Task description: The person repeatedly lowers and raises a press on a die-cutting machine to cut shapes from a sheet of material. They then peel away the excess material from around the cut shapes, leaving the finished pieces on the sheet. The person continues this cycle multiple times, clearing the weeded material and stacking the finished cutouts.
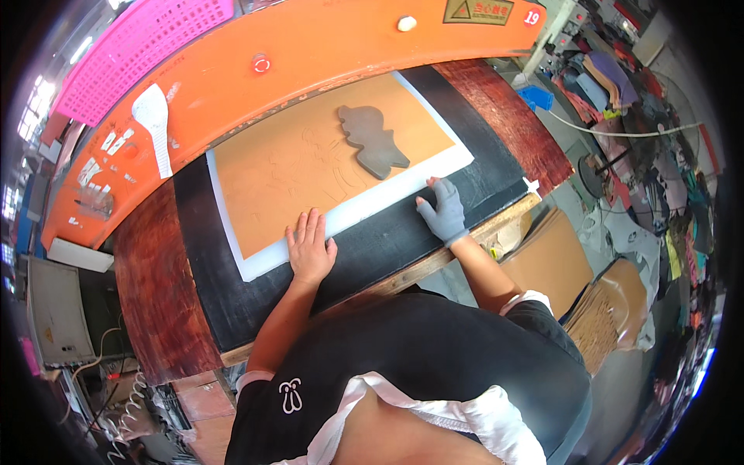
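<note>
A tan sheet (263, 186) lies on a white board (364, 192), which rests on a black mat (372, 244). Faint cut or pressed outlines mark the sheet's middle. On its right part sits a flat, dark grey shape (373, 141) with a wavy edge. My left hand (311, 249) is bare and lies open, its fingers spread over the near edge of the sheet and board. My right hand (444, 213) wears a grey glove with bare fingertips. It rests open on the mat just off the board's near right corner, thumb and forefinger apart, holding nothing I can see.
An orange machine beam (325, 48) with a red button (261, 64) spans the table's far side. A pink basket (139, 54) stands on it, and a white brush-like tool (153, 124) lies against its front. Tan sheets (546, 260) are stacked at the right, beyond the table's wooden edge.
</note>
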